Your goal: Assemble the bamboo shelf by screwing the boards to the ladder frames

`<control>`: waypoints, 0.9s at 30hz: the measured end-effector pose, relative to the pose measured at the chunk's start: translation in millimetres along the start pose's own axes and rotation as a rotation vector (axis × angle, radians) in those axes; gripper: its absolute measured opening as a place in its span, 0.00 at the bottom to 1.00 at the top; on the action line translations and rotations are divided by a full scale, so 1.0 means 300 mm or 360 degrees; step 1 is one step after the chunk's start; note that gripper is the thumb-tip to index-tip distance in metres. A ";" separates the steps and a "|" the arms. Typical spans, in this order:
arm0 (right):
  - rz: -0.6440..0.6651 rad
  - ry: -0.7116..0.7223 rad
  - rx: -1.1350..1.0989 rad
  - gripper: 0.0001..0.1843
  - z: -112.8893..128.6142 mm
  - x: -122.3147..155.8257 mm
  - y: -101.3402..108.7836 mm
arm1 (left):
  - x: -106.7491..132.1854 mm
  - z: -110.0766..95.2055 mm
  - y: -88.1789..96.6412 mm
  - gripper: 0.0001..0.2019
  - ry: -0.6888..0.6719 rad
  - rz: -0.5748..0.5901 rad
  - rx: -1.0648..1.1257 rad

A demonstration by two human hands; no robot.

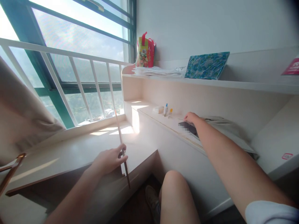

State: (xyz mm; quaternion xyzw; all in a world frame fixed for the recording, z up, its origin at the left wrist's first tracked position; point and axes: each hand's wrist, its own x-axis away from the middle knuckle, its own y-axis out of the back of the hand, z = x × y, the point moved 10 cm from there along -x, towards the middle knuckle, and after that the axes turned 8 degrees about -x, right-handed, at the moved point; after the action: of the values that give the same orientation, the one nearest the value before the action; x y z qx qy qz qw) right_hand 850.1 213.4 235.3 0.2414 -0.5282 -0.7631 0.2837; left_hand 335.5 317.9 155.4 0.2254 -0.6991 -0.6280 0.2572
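- I have the left hand closed on a thin rod, left of the ledge.
- My right hand is at the ledge, by a dark flat object; its grip I can't tell.

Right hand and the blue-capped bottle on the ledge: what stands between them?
A small yellow-capped bottle stands between the right hand and the blue-capped bottle, nearer that bottle; the head view shows it.
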 end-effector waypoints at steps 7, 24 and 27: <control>0.0194 -0.0045 0.0090 0.15 -0.029 -0.036 -0.044 | 0.001 -0.005 0.003 0.19 -0.0023 -0.0015 -0.0010; -0.0628 0.0367 -0.0678 0.16 0.114 0.107 0.220 | 0.000 -0.008 0.006 0.21 -0.0022 -0.0018 -0.0017; -0.0628 0.0561 -0.0937 0.18 0.232 0.199 0.200 | 0.003 -0.012 0.009 0.21 -0.0035 -0.0011 -0.0026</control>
State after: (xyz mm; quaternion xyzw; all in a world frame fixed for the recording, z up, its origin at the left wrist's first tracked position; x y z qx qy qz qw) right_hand 770.9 202.0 310.5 0.3740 -0.1733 -0.8686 0.2750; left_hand 337.1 315.0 158.4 0.2188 -0.6959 -0.6370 0.2491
